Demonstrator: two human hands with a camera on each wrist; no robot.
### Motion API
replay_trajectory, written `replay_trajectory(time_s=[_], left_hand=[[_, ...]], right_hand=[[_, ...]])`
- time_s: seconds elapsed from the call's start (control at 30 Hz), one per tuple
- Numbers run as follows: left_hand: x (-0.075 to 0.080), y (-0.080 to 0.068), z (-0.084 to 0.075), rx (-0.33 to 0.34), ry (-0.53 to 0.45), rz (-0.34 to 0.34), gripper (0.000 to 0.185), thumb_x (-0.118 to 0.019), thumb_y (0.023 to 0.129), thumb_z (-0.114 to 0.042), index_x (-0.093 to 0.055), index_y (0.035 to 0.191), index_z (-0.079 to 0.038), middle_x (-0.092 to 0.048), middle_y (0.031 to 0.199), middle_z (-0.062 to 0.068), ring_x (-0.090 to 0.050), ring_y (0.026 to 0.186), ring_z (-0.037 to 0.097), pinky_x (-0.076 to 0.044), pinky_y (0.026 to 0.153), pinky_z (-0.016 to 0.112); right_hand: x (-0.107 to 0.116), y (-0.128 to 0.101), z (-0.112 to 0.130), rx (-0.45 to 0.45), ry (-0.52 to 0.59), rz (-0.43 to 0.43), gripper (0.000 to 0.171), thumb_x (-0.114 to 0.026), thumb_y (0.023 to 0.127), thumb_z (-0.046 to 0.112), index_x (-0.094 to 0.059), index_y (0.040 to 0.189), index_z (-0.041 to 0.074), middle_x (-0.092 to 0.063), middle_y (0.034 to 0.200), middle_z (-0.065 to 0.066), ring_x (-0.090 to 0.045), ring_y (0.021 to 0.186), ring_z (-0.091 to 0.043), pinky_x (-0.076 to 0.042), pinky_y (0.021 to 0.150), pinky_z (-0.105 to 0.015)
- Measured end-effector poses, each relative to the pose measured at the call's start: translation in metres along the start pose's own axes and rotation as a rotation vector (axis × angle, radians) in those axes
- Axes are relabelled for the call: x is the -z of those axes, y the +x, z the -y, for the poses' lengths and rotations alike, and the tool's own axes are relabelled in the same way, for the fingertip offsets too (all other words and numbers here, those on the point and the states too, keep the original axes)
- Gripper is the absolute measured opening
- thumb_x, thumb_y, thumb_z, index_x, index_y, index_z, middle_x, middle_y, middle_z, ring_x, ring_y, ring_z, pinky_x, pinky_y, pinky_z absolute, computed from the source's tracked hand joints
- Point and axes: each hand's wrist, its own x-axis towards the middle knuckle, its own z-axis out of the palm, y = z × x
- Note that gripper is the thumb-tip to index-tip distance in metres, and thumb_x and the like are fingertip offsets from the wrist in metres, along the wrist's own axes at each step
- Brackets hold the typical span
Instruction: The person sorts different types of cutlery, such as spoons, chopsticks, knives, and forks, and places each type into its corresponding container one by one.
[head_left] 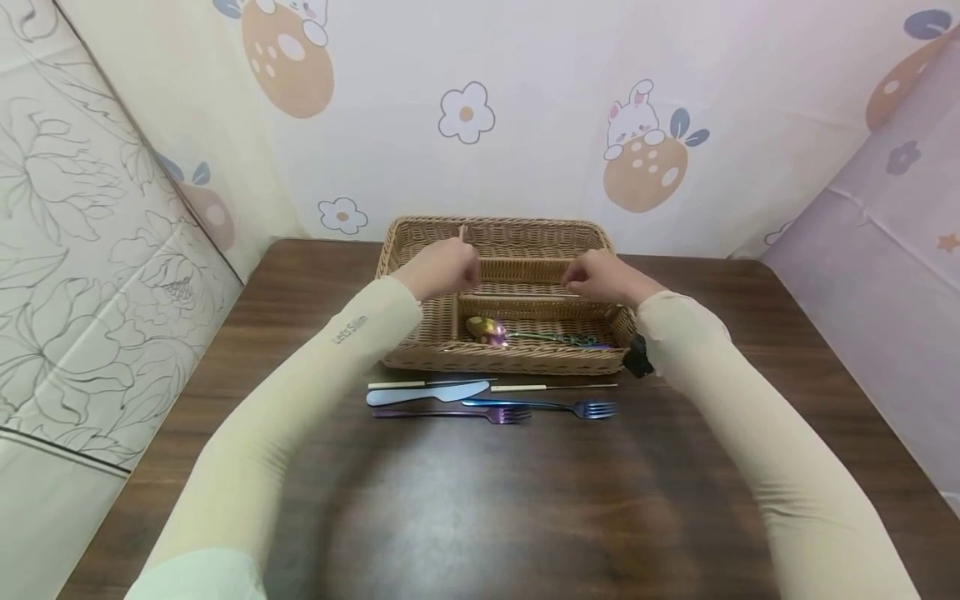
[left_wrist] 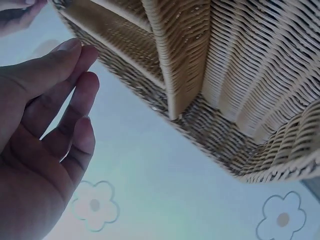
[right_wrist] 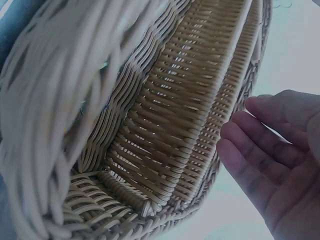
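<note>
A woven wicker basket (head_left: 525, 360) with several compartments stands at the back middle of a dark wooden table (head_left: 525, 500). Both hands hover over its middle compartment. My left hand (head_left: 442, 268) is near the upright divider, and in the left wrist view its fingers (left_wrist: 75, 100) are straight and hold nothing beside the basket wall (left_wrist: 240, 75). My right hand (head_left: 606, 277) is over the right side; its fingers (right_wrist: 260, 150) are relaxed and empty next to the weave (right_wrist: 175, 100). A thin rod (head_left: 517, 293) lies between the hands. An iridescent spoon (head_left: 487, 329) lies in the front compartment.
In front of the basket lie a knife (head_left: 427, 393), a blue fork (head_left: 540, 406), a purple fork (head_left: 450, 412) and two thin white-handled sticks (head_left: 555, 387). Patterned cloth walls close in the back and both sides. The table's near half is bare wood.
</note>
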Motion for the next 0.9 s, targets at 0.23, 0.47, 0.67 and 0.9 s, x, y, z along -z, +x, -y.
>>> replay_trajectory(time_s=[0.23, 0.47, 0.67, 0.9], left_hand=[[0.002, -0.035, -0.011, -0.095, -0.042, -0.015, 0.009, -0.067, 0.085, 0.000, -0.073, 0.090, -0.004, -0.071, 0.092, 0.009, -0.066, 0.085, 0.021, -0.053, 0.080, 0.029], [-0.003, -0.065, -0.025, -0.191, -0.022, -0.024, 0.007, -0.068, 0.084, -0.001, -0.073, 0.082, -0.004, -0.070, 0.079, 0.005, -0.063, 0.070, 0.015, -0.053, 0.070, 0.024], [-0.013, -0.085, -0.032, -0.268, -0.012, -0.047, 0.008, -0.069, 0.083, -0.001, -0.073, 0.078, -0.006, -0.068, 0.074, 0.000, -0.060, 0.066, 0.013, -0.051, 0.065, 0.024], [-0.024, -0.105, -0.040, -0.247, 0.015, -0.030, 0.007, -0.072, 0.081, -0.003, -0.073, 0.079, -0.009, -0.068, 0.075, -0.002, -0.062, 0.067, 0.011, -0.052, 0.062, 0.026]], right_hand=[[0.003, -0.019, 0.008, 0.050, 0.025, -0.014, 0.019, -0.057, 0.094, 0.005, -0.068, 0.107, -0.003, -0.066, 0.106, -0.018, -0.063, 0.084, -0.026, -0.052, 0.076, -0.045], [0.001, -0.039, 0.023, 0.108, 0.048, -0.023, 0.017, -0.058, 0.093, 0.006, -0.069, 0.106, 0.001, -0.067, 0.104, -0.015, -0.063, 0.089, -0.026, -0.051, 0.077, -0.045], [-0.006, -0.056, 0.036, 0.204, 0.044, -0.052, 0.013, -0.062, 0.090, 0.003, -0.070, 0.100, 0.002, -0.068, 0.097, -0.010, -0.062, 0.078, -0.017, -0.053, 0.070, -0.037], [-0.020, -0.070, 0.051, 0.326, 0.038, -0.051, 0.011, -0.065, 0.087, 0.001, -0.070, 0.097, 0.002, -0.067, 0.092, -0.007, -0.057, 0.070, -0.009, -0.051, 0.062, -0.030]])
